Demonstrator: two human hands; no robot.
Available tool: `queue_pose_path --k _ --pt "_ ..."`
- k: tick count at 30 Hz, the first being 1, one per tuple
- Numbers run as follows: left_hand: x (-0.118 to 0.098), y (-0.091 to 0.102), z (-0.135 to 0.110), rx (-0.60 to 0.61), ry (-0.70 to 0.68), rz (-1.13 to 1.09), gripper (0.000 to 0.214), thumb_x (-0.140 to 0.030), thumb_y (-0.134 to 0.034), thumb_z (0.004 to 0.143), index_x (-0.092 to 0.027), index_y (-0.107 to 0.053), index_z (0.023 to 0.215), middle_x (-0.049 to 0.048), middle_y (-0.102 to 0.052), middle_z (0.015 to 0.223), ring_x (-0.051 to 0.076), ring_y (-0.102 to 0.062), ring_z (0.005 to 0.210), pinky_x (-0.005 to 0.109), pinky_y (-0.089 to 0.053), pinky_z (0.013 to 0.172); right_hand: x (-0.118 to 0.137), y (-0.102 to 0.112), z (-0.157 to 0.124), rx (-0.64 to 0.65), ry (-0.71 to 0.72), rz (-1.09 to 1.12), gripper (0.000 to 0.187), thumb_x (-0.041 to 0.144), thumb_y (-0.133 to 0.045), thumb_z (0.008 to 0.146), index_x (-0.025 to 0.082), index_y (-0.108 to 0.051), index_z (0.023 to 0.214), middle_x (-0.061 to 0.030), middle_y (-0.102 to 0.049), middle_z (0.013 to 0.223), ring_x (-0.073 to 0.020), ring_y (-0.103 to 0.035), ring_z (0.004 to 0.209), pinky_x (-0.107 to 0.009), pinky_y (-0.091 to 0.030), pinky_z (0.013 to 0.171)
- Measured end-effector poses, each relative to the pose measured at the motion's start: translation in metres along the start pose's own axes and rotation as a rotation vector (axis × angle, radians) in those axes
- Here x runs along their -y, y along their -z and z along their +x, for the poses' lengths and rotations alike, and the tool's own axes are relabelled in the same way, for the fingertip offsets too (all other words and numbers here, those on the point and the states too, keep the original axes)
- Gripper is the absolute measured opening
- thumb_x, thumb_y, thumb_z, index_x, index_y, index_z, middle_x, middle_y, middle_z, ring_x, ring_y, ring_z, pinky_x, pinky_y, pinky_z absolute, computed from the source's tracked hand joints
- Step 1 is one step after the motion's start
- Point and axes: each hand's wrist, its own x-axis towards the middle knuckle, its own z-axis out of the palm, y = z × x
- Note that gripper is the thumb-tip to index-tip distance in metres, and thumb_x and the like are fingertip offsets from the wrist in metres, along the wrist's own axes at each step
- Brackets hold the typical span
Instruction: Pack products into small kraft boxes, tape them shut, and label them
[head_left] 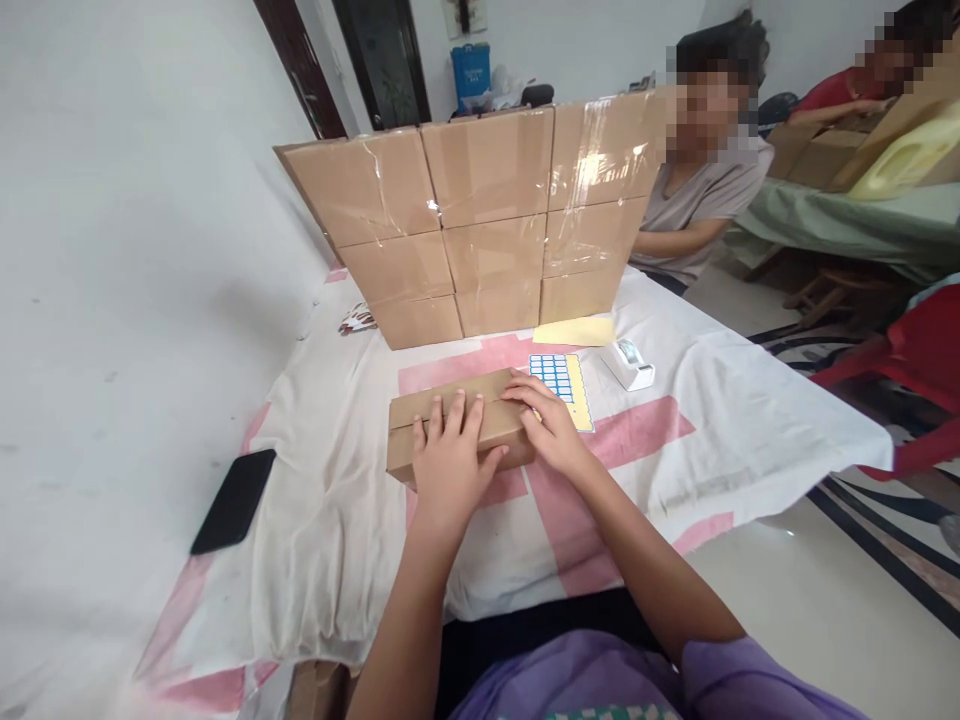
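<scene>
A small brown cardboard box (420, 412) lies on the white and pink tablecloth (675, 400) in front of me. My left hand (448, 450) lies flat on its top, fingers spread, thumb against the front side. My right hand (546, 420) rests on the box's right end, fingers stretched over the top edge. Just beyond that hand lies a sheet of blue labels (553, 376) on yellow backing.
A wall of taped cardboard boxes (480, 220) stands at the table's far side. A white tape dispenser (628, 364), a yellow sheet (574, 331) and a black phone (234, 500) lie on the cloth. A seated person (697, 210) is at the far right; another sits beyond.
</scene>
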Motion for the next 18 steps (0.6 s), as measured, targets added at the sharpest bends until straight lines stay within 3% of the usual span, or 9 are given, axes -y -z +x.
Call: queue_pose_path --k 2,4,7,9,11,13,15,18 --pt "0.003 0.001 -0.002 0.011 -0.001 -0.015 0.070 -0.046 -0.074 0.087 -0.028 -0.054 0.151 0.0158 -0.054 0.156 0.052 -0.049 0.141 0.076 -0.037 0.111 -0.008 0.014 -0.006 -0.046 -0.089 0.060 0.027 0.025 -0.047 0.096 0.023 -0.069 0.112 -0.0109 -0.069 0.125 -0.0267 -0.063 0.126 -0.049 -0.049 0.109" --pt "0.005 0.003 -0.002 0.029 0.012 -0.025 0.070 -0.046 -0.074 0.087 -0.031 -0.053 0.152 0.0139 -0.052 0.158 0.051 -0.047 0.143 0.074 -0.038 0.111 -0.025 0.037 -0.014 -0.214 -0.242 0.053 0.025 0.028 -0.051 0.094 0.021 -0.069 0.110 -0.0101 -0.071 0.117 -0.0250 -0.069 0.109 -0.045 -0.054 0.097" --pt "0.006 0.004 -0.002 0.045 0.015 -0.030 0.069 -0.047 -0.072 0.089 -0.030 -0.052 0.153 0.0143 -0.052 0.158 0.052 -0.047 0.144 0.076 -0.037 0.110 -0.059 0.088 -0.026 -0.550 -0.507 -0.127 0.027 0.032 -0.053 0.089 0.019 -0.070 0.104 -0.0107 -0.070 0.114 -0.0242 -0.067 0.101 -0.043 -0.054 0.093" --pt "0.007 0.002 -0.003 0.033 -0.001 -0.026 0.069 -0.049 -0.069 0.090 -0.029 -0.051 0.154 0.0157 -0.053 0.157 0.052 -0.046 0.143 0.077 -0.036 0.110 -0.080 0.126 -0.028 -0.641 -0.678 -0.261 0.031 0.034 -0.053 0.089 0.017 -0.072 0.106 -0.0124 -0.065 0.124 -0.0235 -0.064 0.103 -0.042 -0.051 0.097" --pt "0.007 0.000 -0.004 0.002 -0.014 -0.028 0.069 -0.051 -0.067 0.091 -0.028 -0.050 0.154 0.0161 -0.053 0.157 0.052 -0.047 0.143 0.077 -0.035 0.110 -0.097 0.158 -0.023 -0.607 -0.796 -0.282 0.029 0.032 -0.054 0.088 0.015 -0.073 0.103 -0.0131 -0.067 0.117 -0.0220 -0.063 0.097 -0.039 -0.052 0.091" --pt "0.006 0.000 -0.005 -0.023 -0.015 -0.037 0.070 -0.053 -0.066 0.091 -0.030 -0.049 0.155 0.0149 -0.054 0.156 0.051 -0.047 0.143 0.075 -0.034 0.113 -0.108 0.181 -0.012 -0.498 -0.898 -0.239 0.020 0.027 -0.060 0.086 0.012 -0.073 0.093 -0.0109 -0.069 0.093 -0.0193 -0.062 0.081 -0.033 -0.053 0.075" --pt "0.004 0.001 -0.006 -0.018 -0.007 -0.022 0.070 -0.053 -0.065 0.091 -0.030 -0.048 0.155 0.0137 -0.055 0.156 0.050 -0.047 0.143 0.073 -0.032 0.115 -0.117 0.194 0.000 -0.376 -1.005 -0.197 0.012 0.023 -0.066 0.085 0.012 -0.070 0.081 -0.0057 -0.062 0.069 -0.0155 -0.056 0.064 -0.028 -0.047 0.058" --pt "0.000 0.006 -0.008 0.063 0.019 0.077 0.068 -0.051 -0.059 0.096 -0.026 -0.045 0.158 0.0122 -0.050 0.160 0.046 -0.043 0.147 0.069 -0.030 0.118 -0.128 0.203 0.016 -0.241 -1.158 -0.159 0.016 0.021 -0.075 0.083 0.014 -0.064 0.072 0.0009 -0.049 0.052 -0.0113 -0.044 0.049 -0.025 -0.036 0.046"
